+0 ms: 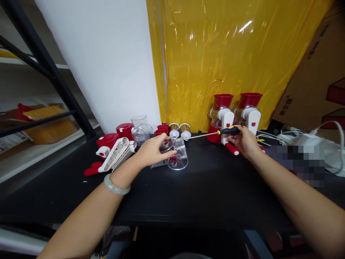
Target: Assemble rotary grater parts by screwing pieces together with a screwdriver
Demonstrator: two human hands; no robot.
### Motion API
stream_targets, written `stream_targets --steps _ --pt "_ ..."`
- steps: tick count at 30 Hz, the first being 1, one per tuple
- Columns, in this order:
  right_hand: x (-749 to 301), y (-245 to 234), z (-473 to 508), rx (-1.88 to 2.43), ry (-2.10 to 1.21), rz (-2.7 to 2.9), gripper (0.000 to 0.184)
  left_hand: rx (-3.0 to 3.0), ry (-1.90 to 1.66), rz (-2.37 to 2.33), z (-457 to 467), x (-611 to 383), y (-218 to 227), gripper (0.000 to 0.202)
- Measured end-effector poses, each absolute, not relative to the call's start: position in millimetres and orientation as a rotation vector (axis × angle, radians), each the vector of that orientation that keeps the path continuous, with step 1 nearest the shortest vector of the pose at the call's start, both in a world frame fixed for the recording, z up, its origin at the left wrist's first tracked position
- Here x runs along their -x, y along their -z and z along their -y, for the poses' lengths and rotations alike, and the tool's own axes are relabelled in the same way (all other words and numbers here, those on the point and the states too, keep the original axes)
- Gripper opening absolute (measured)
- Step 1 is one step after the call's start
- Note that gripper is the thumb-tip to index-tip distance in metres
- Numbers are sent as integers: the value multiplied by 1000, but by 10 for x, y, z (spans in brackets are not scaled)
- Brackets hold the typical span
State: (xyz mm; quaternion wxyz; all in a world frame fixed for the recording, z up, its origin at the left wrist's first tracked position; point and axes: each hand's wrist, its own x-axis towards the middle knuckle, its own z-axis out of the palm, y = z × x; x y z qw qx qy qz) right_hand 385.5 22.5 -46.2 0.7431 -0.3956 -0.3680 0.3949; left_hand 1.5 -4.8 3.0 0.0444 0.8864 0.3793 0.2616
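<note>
My left hand (153, 151) is closed over a clear plastic housing (176, 154) that lies on its side on the black table (205, 187), with a small red part inside it. My right hand (244, 141) grips a screwdriver (212, 133) by its black and yellow handle. The thin metal shaft points left, and its tip reaches the top of the clear housing near two metal drums (179, 130).
Two assembled red and white grinders (234, 115) stand against a yellow plastic sheet (229, 54). A white and red body (114, 155), red caps and a clear cup (140, 128) lie at the left. White cables and a cardboard box (309, 86) are at the right, a black rack at the left.
</note>
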Motion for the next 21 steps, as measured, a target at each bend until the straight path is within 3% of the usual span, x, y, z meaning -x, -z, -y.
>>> stream_targets --steps 6,15,21 --pt "-3893 517 -226 1030 -613 963 47 -2711 -802 -1164 42 -11 -21 44" --pt "-3880 462 -189 949 -721 901 17 -2706 -798 -1159 57 -22 -38 43" --pt "-3924 469 -195 946 -761 911 23 -2711 -801 -1155 49 -16 -30 44"
